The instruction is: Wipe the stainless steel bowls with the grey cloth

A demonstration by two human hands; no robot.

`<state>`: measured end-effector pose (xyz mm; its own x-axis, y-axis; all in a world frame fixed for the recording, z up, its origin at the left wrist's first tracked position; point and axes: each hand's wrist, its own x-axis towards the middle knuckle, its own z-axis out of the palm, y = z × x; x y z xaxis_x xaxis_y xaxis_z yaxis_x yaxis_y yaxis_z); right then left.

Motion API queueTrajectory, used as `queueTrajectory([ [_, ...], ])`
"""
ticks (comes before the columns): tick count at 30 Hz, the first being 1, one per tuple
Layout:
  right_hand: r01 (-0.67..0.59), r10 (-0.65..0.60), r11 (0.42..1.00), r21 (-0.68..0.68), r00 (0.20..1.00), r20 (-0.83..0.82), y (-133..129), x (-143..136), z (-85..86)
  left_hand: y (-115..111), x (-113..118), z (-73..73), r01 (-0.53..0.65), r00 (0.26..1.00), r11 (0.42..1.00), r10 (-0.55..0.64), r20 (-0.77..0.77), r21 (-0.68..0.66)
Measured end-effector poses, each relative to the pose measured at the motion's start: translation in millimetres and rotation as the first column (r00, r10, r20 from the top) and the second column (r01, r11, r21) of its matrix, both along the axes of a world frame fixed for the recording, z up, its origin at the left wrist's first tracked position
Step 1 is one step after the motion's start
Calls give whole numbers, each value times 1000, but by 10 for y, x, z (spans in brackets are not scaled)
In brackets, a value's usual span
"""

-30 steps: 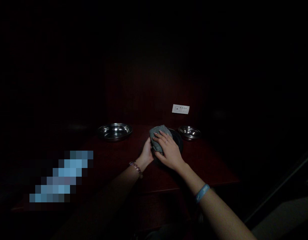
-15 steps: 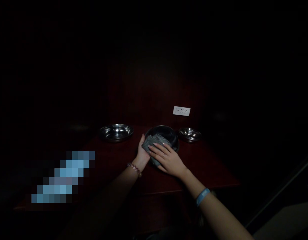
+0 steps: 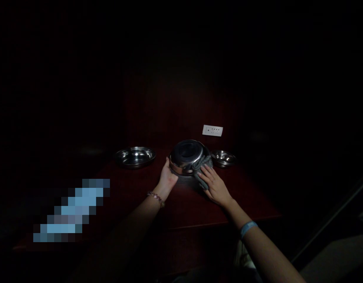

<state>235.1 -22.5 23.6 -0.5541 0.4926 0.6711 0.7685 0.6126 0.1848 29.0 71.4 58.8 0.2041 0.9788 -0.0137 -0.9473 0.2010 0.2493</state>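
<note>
A shiny metal bowl (image 3: 186,153) is tilted above the dark red table (image 3: 222,208), its outer base and side facing me. My left hand (image 3: 168,177) grips the bowl by its lower left edge, a beaded bracelet on the wrist. My right hand (image 3: 214,184) holds a grey cloth (image 3: 202,171) against the right side of the bowl. A blue band is round my right wrist.
To the left on the table lies a wide, shallow metal dish (image 3: 135,157). Just right of the held bowl stand smaller metal bowls (image 3: 224,158), seemingly stacked. A white socket panel (image 3: 212,130) is on the back wall. A pixelated bright patch covers the lower left.
The bowl has been turned so its outside faces me. My right hand and the cloth have moved right, from across the bowl to its right side.
</note>
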Motion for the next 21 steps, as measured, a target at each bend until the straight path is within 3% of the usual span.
queueTrajectory([
  [4, -13, 17, 1000, 18, 967, -253, 15, -2, -4, -18, 15, 16, 37, 998, 999, -36, -50, 21],
  [10, 29, -42, 999, -32, 820, -571, 55, 2, -23, -24, 48, -31, 121, 989, 987, -112, -97, 101],
  [15, 69, -108, 994, -85, 736, -669, 83, 69, -53, -11, 74, -106, 179, 968, 980, -158, -195, 90],
  [21, 140, -154, 987, -77, 703, -694, 107, 113, -76, -85, 106, -48, 181, 955, 982, -163, -249, 54],
])
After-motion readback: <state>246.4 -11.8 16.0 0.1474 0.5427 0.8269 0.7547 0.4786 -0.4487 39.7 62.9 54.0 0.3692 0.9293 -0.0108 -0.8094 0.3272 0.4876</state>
